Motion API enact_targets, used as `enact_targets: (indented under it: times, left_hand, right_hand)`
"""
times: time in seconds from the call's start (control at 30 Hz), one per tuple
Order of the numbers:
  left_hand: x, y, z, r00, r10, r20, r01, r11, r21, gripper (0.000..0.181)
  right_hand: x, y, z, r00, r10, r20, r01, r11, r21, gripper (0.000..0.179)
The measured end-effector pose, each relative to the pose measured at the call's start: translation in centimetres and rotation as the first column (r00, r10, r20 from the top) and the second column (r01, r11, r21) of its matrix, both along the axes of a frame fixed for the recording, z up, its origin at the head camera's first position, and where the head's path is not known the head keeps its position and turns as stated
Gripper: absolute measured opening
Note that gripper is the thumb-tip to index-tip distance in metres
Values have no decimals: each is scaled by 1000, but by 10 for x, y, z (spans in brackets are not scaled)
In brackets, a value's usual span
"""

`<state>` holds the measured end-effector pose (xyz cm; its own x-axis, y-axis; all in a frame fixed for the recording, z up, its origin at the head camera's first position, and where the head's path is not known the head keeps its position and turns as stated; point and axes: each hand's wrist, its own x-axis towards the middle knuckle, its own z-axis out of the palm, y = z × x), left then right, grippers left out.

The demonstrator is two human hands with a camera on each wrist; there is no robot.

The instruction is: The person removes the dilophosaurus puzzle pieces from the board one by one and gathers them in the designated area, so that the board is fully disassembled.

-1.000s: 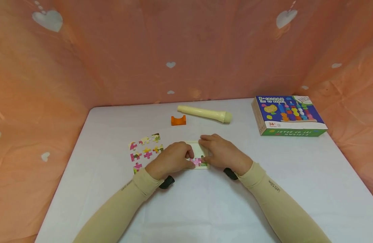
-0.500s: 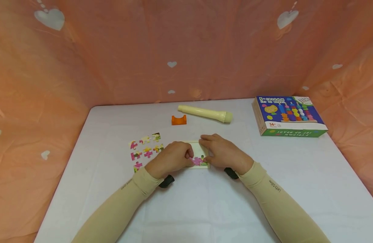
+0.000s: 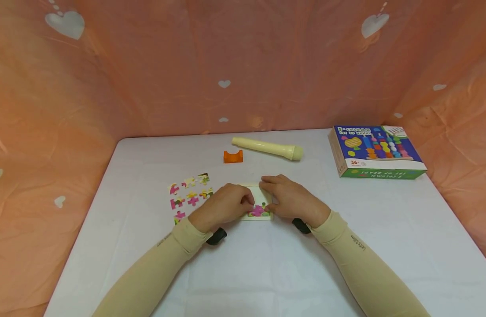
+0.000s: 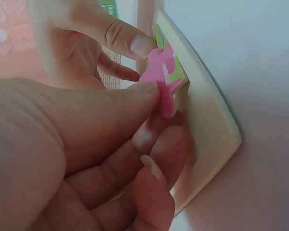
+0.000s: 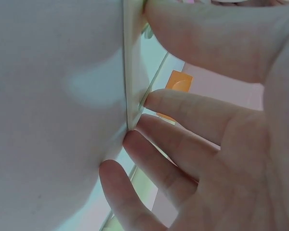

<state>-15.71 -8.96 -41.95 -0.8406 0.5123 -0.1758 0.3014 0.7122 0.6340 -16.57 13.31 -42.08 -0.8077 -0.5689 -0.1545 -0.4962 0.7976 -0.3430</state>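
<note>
A shallow cream puzzle tray (image 3: 262, 193) lies between both hands, with joined pink and green jigsaw pieces (image 3: 258, 211) along its near side. The left hand (image 3: 224, 205) reaches over the tray's left part. In the left wrist view, its thumb and a finger pinch a pink jigsaw piece (image 4: 167, 105) against the joined ones. The right hand (image 3: 293, 200) rests at the tray's right side. Its fingers are extended along the rim, and its thumb touches the right end of the joined pieces. The left hand hides the tray's left part.
Several loose jigsaw pieces (image 3: 192, 199) lie left of the tray. Behind it are an orange arched block (image 3: 233, 156) and a pale yellow toy microphone (image 3: 266, 148). A bead-set box (image 3: 377, 152) stands at the back right of the white table (image 3: 243, 273).
The left thumb and fingertips have shifted slightly away from the tray's near edge, so more of the pink pieces shows. The right hand has stayed nearly still.
</note>
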Motion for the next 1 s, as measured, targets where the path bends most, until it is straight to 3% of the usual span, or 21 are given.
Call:
enact_targets:
  times: [0.23,0.33,0.5,0.67,0.8,1.0]
  left_hand:
    - [-1,-3,1,996,-63,-65,64,998,6,11]
    - [-1,-8,2,997,-55,-57,57,998,22,11]
    - [2,-31,6,999,20,-28,-18,999,50,9]
    - [10,-73,13,992,119,-35,-118,993,24,7]
    - [17,-109,13,978,207,15,-207,978,11,9]
    - [23,-140,6,972,232,35,-231,973,-22,7]
  right_hand:
    - [0,-1,2,1000,-8,18,9,1000,-14,64]
    - [0,-1,2,1000,-13,26,13,1000,-15,64]
    - [-1,-3,1,1000,-3,28,3,1000,-17,63]
    - [-1,-5,1,1000,11,22,-11,1000,-3,65]
    - [-1,-4,1,1000,4,25,-4,1000,5,66]
    - [1,-2,3,999,-19,33,18,1000,5,68]
